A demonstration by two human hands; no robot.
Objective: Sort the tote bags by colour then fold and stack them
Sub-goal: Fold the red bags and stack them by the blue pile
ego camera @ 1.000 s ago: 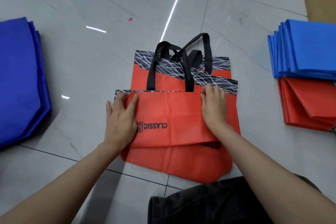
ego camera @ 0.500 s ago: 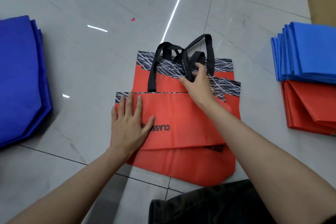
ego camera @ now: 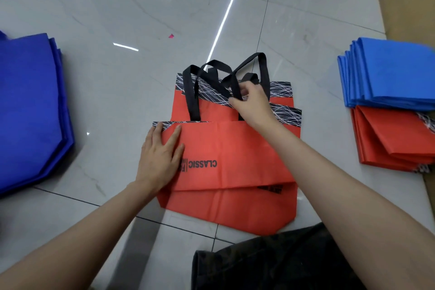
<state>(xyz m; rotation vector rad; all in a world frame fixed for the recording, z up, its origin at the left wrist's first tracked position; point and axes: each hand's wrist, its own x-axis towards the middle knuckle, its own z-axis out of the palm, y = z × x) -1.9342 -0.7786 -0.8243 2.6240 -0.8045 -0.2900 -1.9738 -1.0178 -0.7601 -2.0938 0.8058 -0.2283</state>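
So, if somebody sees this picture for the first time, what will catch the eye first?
The red bags lie in the middle of the floor; the left hand presses flat on the folded top one and the right hand pinches the black handles. A dark blue pile lies at the far left, and a folded blue stack and a folded red stack lie at the right.

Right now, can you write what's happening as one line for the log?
step: folding red tote bag | left hand: pressing bag flat | right hand: pinching black handle | done: blue stack, red stack
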